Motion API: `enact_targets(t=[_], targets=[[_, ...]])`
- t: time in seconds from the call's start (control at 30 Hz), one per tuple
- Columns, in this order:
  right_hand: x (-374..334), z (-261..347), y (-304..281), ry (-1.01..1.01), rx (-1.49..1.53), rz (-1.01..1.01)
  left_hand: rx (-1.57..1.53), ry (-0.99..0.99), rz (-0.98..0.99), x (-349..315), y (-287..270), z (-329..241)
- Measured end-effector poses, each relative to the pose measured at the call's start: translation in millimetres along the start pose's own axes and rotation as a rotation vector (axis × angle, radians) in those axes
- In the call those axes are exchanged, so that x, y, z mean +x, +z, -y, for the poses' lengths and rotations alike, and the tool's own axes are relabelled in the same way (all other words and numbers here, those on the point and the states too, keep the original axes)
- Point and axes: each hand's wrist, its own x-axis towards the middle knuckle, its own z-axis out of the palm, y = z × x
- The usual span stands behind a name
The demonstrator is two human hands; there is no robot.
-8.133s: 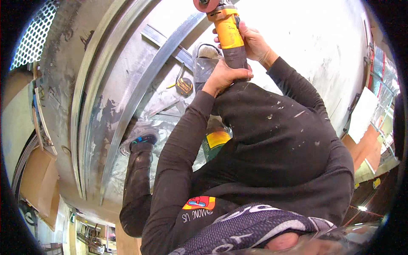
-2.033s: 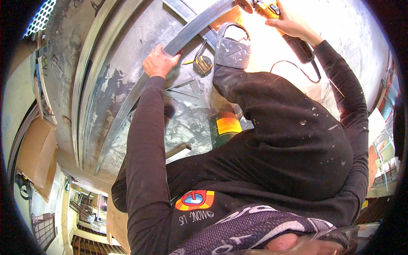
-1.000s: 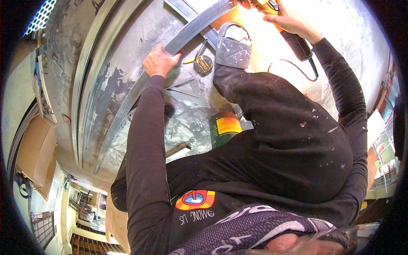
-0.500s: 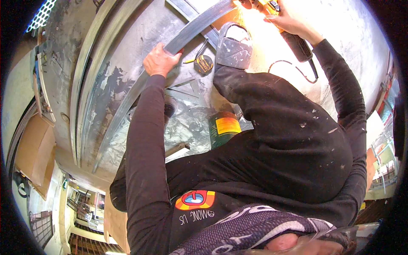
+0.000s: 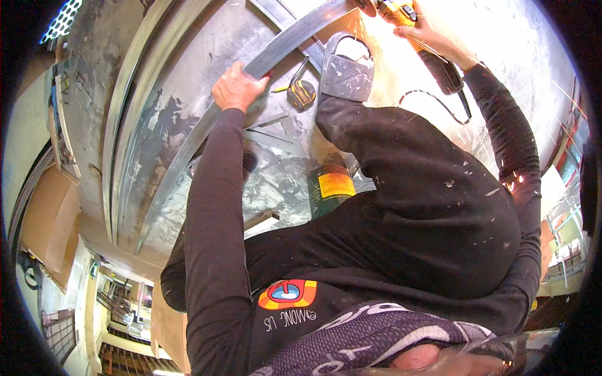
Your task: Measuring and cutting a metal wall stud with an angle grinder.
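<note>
My left hand (image 5: 237,89) is closed around the near end of a grey metal tube (image 5: 295,39), which slants up to the right. My right hand (image 5: 442,39) grips a yellow and black angle grinder (image 5: 444,70) near its head. At the top edge, the grinder's disc (image 5: 366,5) meets the far part of the tube, and orange sparks fall there. Glare hides the exact contact. Just right of my left hand lies a black and yellow tape measure (image 5: 301,94). My foot in a dark slide sandal (image 5: 347,76) is planted below the tube, close to the sparks.
Long metal bars (image 5: 119,125) run along the floor at left. A flat triangular metal piece (image 5: 279,133) lies below the tape measure. Near my leg stands a green can (image 5: 329,195) with a yellow label. The grinder's cord (image 5: 433,92) curls right of my foot.
The glare at the disc has dimmed and the spark spray is thinner. Bright sparks now show by my right sleeve. The grinder has shifted slightly; my left hand stays on the tube.
</note>
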Motion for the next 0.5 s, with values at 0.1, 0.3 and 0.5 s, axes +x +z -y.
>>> enact_targets(t=[0.1,0.3,0.5], targets=[[-2,24,-9,0.055,0.130,0.106,0.005,0.003,-0.027,-2,2,5],[18,-15,14,-0.053,-0.110,-0.116,0.005,0.010,-0.023,1,3,1],[11,-21,13,-0.026,-0.080,-0.056,0.008,0.009,-0.016,2,1,-2]])
